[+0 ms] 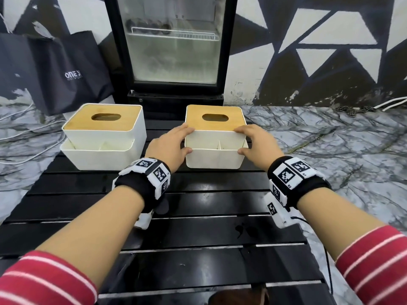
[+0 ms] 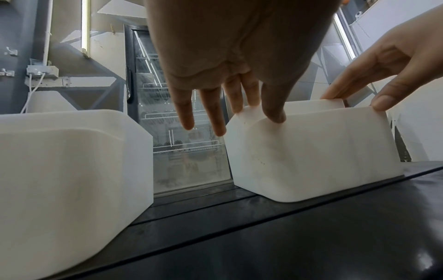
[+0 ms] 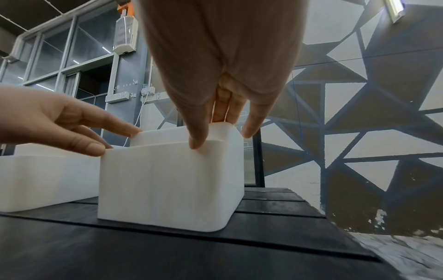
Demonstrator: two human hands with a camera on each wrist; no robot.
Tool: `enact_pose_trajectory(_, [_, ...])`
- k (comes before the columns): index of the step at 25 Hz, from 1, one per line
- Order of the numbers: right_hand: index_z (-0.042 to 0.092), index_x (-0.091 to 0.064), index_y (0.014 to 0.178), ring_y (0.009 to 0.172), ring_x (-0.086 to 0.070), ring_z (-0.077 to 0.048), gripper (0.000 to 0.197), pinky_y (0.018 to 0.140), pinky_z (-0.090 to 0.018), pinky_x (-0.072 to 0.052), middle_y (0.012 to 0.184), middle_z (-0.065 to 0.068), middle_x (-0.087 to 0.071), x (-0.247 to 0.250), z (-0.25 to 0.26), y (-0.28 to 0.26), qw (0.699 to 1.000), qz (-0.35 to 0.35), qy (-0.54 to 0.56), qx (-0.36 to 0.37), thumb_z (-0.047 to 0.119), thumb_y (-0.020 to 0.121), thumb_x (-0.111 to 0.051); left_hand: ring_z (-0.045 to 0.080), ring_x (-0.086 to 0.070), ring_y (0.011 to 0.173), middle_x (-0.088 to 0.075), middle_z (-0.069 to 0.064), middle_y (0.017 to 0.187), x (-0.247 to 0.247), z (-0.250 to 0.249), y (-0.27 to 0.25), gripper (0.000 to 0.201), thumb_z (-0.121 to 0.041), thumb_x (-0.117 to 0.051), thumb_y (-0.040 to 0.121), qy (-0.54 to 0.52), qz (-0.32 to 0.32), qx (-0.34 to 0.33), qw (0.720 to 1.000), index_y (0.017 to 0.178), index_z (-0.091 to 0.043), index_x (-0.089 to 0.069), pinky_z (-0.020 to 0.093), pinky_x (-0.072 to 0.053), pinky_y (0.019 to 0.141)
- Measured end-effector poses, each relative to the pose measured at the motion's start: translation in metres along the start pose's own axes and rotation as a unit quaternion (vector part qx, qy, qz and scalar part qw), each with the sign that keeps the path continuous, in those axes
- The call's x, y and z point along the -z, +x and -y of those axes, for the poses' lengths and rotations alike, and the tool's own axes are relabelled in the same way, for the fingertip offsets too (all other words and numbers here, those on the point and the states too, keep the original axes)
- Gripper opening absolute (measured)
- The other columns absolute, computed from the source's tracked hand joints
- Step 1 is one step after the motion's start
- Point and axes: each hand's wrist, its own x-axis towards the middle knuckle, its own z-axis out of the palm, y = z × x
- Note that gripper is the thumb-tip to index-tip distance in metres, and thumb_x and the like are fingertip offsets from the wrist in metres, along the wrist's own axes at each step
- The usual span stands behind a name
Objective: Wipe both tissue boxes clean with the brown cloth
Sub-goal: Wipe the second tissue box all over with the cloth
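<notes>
Two white tissue boxes with wooden lids stand on the black slatted table (image 1: pixel 198 238). The left box (image 1: pixel 103 137) (image 2: pixel 59 180) (image 3: pixel 48 180) is untouched. Both hands are on the right box (image 1: pixel 215 139) (image 2: pixel 311 155) (image 3: pixel 167 185). My left hand (image 1: pixel 185 139) (image 2: pixel 254 111) touches its left corner, with the thumb on the front compartment rim and straight fingers at the lid edge. My right hand (image 1: pixel 242 140) (image 3: pixel 210 132) does the same at the right corner. A brown thing (image 1: pixel 240 297), perhaps the cloth, shows at the table's near edge.
A glass-door fridge (image 1: pixel 174 47) stands right behind the boxes. A black bag (image 1: pixel 66 71) leans at the back left. White cables (image 1: pixel 22 137) lie on the marble floor to the left. The table ends close to the right box's right side.
</notes>
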Motion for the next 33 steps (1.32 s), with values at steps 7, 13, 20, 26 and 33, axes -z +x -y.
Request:
enact_pose_trajectory(7, [0.014,-0.048,0.129,0.124,-0.042,-0.021,0.056,0.104,-0.026,-0.027,0.134,-0.003,-0.047,0.001,0.002,-0.006,1.000,-0.003,0.004,-0.004,0.005,0.077,-0.068,0.017,-0.039,0.134,-0.028,-0.013,0.153,0.002,-0.002,-0.004,0.055,-0.025,-0.057,0.091,0.004,-0.001,-0.002,1.000,0.142,-0.031,-0.035,0.044,-0.036,0.107])
enact_pose_trajectory(13, [0.015,-0.048,0.129,0.124,-0.043,-0.020,0.056,0.102,-0.024,-0.027,0.134,-0.003,-0.047,0.000,0.003,-0.008,1.000,-0.002,0.008,-0.004,0.004,0.078,-0.066,0.019,-0.042,0.132,-0.030,-0.012,0.152,0.001,-0.003,-0.006,0.055,-0.026,-0.058,0.091,0.014,-0.008,-0.006,1.000,0.141,-0.029,-0.037,0.043,-0.038,0.104])
enact_pose_trajectory(20, [0.011,-0.047,0.129,0.126,-0.041,-0.020,0.057,0.100,-0.017,-0.022,0.135,-0.005,-0.046,0.000,0.002,-0.005,1.000,0.001,0.013,0.001,-0.001,0.077,-0.065,0.020,-0.044,0.130,-0.030,-0.012,0.152,-0.001,-0.005,-0.007,0.055,-0.028,-0.057,0.090,0.038,-0.013,-0.005,0.999,0.141,-0.031,-0.036,0.045,-0.039,0.102])
enact_pose_trajectory(26, [0.012,-0.044,0.131,0.126,-0.040,-0.020,0.057,0.099,-0.016,-0.022,0.138,-0.005,-0.043,0.000,0.004,-0.006,1.000,0.012,0.004,-0.003,0.001,0.078,-0.064,0.021,-0.036,0.134,-0.019,-0.012,0.156,0.003,-0.009,-0.014,0.060,-0.033,-0.053,0.092,0.073,0.013,-0.013,0.997,0.146,-0.031,-0.025,0.048,-0.030,0.109])
enact_pose_trajectory(33, [0.017,-0.044,0.132,0.132,-0.034,-0.019,0.052,0.106,-0.022,-0.021,0.146,-0.005,-0.033,0.014,0.026,-0.041,0.999,0.051,0.015,-0.012,0.011,0.083,-0.061,0.017,-0.018,0.144,-0.013,-0.010,0.157,0.015,-0.009,-0.050,0.065,-0.039,-0.051,0.092,0.112,0.062,-0.036,0.991,0.147,-0.032,-0.018,0.047,-0.016,0.115])
